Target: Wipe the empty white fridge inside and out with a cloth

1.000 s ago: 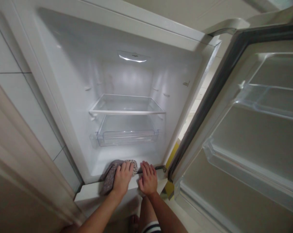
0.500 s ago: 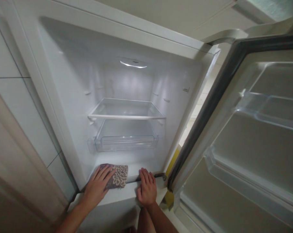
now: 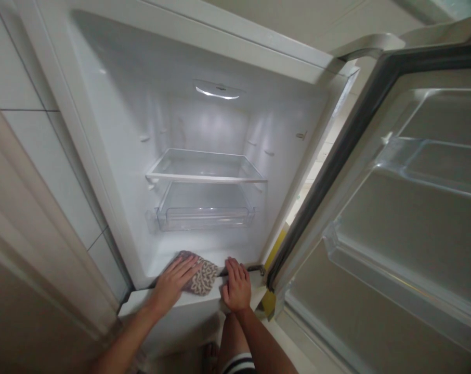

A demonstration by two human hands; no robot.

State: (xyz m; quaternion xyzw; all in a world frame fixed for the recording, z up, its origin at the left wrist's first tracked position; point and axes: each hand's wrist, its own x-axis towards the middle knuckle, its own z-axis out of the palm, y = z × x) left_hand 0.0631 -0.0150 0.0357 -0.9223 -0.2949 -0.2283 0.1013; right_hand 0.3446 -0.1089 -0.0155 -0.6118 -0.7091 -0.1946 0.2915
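Note:
My left hand (image 3: 178,278) lies over a folded grey-brown patterned cloth (image 3: 204,275), holding it against the front of the fridge floor (image 3: 204,243). Part of the cloth is hidden under the fingers. To its right, my right hand (image 3: 237,285) rests flat on the front ledge, its fingers extended towards the inside and nothing visible in them. Above both hands are a glass shelf (image 3: 208,179) and a clear shallow drawer (image 3: 206,219) inside the fridge.
The fridge door (image 3: 376,234) stands open on the right, with clear door bins (image 3: 399,291) and a dark seal (image 3: 329,171). A tiled wall (image 3: 44,156) runs along the left. The lower door's top (image 3: 142,301) juts out below my hands.
My left hand has slid the cloth rightwards, nearer to my right hand, and the cloth has turned to a slant. My right hand stays on the ledge. The view has shifted slightly.

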